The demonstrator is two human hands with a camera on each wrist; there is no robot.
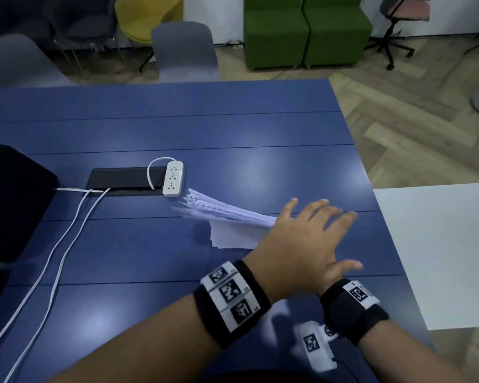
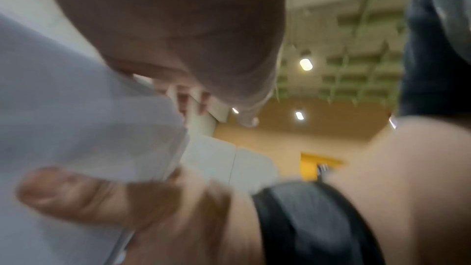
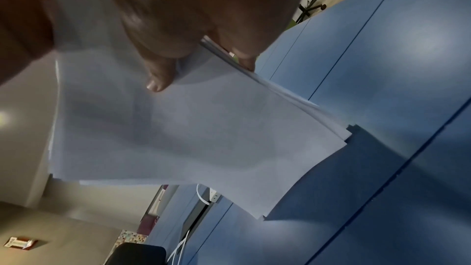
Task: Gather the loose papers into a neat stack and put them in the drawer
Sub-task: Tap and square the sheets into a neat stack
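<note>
Above table [image 1: 233, 128], papers [image 1: 227, 214] fan.

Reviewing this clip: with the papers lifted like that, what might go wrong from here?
1. The papers fan out unevenly at their far end, so sheets may slip free before they are squared.
2. In the right wrist view only the right hand pinches one end, so the unsupported end droops.
3. That end hangs near the power strip and could snag it.

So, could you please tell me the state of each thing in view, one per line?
White paper sheets: lifted off the blue table, fanned, not yet squared.
Right hand: thumb and fingers pinch the sheets.
Left hand: fingers spread over the right hand.
White power strip: flat on the table, sockets empty.
</note>
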